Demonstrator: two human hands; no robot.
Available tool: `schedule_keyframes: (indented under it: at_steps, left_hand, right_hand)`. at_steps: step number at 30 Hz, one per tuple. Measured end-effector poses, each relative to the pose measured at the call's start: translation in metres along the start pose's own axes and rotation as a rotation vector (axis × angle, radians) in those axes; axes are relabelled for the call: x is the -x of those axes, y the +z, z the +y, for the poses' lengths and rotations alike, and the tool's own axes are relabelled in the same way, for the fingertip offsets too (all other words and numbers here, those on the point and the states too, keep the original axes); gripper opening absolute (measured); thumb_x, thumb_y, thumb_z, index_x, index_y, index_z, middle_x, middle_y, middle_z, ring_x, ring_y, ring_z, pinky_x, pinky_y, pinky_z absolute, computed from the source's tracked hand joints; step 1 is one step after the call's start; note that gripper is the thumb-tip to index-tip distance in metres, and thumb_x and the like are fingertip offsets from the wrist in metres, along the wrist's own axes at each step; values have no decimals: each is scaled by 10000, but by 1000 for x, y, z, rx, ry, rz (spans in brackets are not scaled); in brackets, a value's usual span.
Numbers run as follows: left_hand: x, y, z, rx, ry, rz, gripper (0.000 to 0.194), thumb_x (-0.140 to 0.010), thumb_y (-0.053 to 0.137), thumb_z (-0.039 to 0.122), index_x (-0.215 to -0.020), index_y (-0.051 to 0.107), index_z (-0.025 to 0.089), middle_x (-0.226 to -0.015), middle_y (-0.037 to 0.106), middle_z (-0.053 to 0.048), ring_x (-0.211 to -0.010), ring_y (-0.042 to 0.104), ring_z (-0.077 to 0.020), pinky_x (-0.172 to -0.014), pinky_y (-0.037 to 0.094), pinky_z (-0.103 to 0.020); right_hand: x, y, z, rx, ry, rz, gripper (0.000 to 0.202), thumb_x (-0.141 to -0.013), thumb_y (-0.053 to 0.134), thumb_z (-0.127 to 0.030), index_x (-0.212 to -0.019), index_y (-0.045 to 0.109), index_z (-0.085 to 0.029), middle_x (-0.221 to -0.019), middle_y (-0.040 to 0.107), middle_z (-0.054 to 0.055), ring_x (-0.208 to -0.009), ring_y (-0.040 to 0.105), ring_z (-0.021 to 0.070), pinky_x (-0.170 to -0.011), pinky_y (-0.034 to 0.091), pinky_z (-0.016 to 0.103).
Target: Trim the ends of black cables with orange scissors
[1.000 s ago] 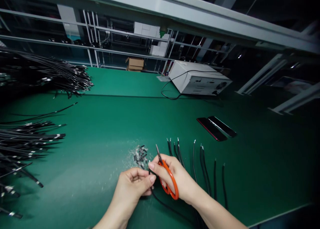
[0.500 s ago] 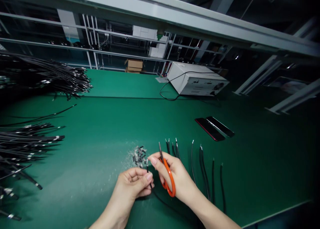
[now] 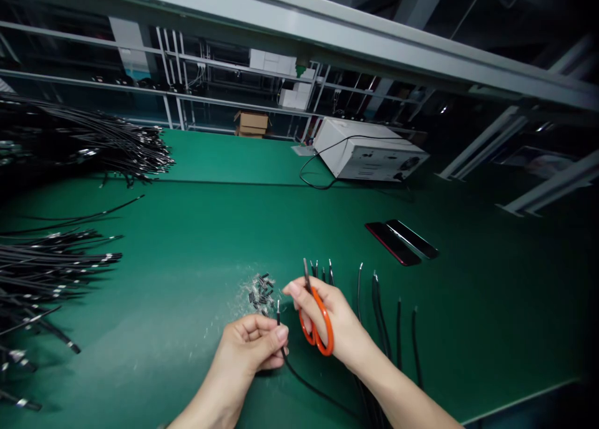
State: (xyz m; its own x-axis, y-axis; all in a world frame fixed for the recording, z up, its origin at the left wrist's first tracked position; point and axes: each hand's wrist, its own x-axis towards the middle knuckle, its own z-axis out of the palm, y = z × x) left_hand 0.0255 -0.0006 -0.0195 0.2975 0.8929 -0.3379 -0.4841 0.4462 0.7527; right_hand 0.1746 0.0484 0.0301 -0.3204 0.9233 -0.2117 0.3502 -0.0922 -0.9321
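Between thumb and fingers, my left hand (image 3: 255, 347) pinches a black cable (image 3: 309, 384) close to its stripped end, where bright bare wire points up. The cable trails down to the right. Scissors with orange handles (image 3: 327, 335) hang on my right hand (image 3: 334, 320), blades pointing up and away. My right thumb and forefinger are close together just right of the bare wire, apart from it; whether they pinch a fine strand I cannot make out. Beyond my left hand lies a small heap of black sheath offcuts and fine wire bits (image 3: 261, 292).
Several stripped black cables (image 3: 379, 313) lie on the green table (image 3: 210, 223) at right, partly behind my right arm. Thick bundles of black cables (image 3: 60, 267) fill the left side. Two dark phone-like slabs (image 3: 393, 243) lie farther right, before a white box-shaped device (image 3: 369, 151) with a cord.
My right hand has drawn slightly up and right, away from the bare wire, carrying the scissors with it. My left hand has stayed nearly still on the cable.
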Motion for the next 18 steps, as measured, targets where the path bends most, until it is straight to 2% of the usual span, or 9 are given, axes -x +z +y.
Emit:
schedule_keyframes:
  at_steps: [4, 9, 13, 18]
  left_hand:
    - [1, 3, 2, -5, 17, 32, 582, -664, 786, 423, -883, 474, -17, -799, 481, -149, -669, 469, -115, -609, 454, -152]
    - [1, 4, 0, 15, 23, 30, 595, -667, 777, 442, -925, 509, -23, -817, 480, -148, -674, 461, -114, -610, 455, -155]
    - [0, 4, 0, 10, 24, 27, 603, -667, 780, 442, -932, 533, -40, -836, 482, -168, -693, 475, -129, -610, 459, -150]
    - [0, 5, -1, -38, 44, 52, 598, -648, 784, 445, -876, 537, -50, -782, 489, -162, -650, 475, -122, -585, 461, -149]
  right_hand:
    - [0, 9, -3, 101, -27, -71, 260, -745, 552, -367, -848, 486, -137, -648, 489, 0, -526, 418, 66, -478, 320, 175]
    - [2, 10, -5, 415, -114, -61, 226, -798, 473, -352, -737, 459, -136, -663, 472, 0, -565, 367, 71, -517, 258, 202]
    - [1, 4, -5, 846, -361, 10, 259, -832, 409, -350, -698, 399, -129, -697, 433, 12, -555, 308, 86, -532, 196, 240]
    - [-3, -2, -9, 1073, -652, -62, 225, -868, 315, -243, -714, 429, -127, -689, 427, 23, -547, 230, 106, -556, 164, 266]
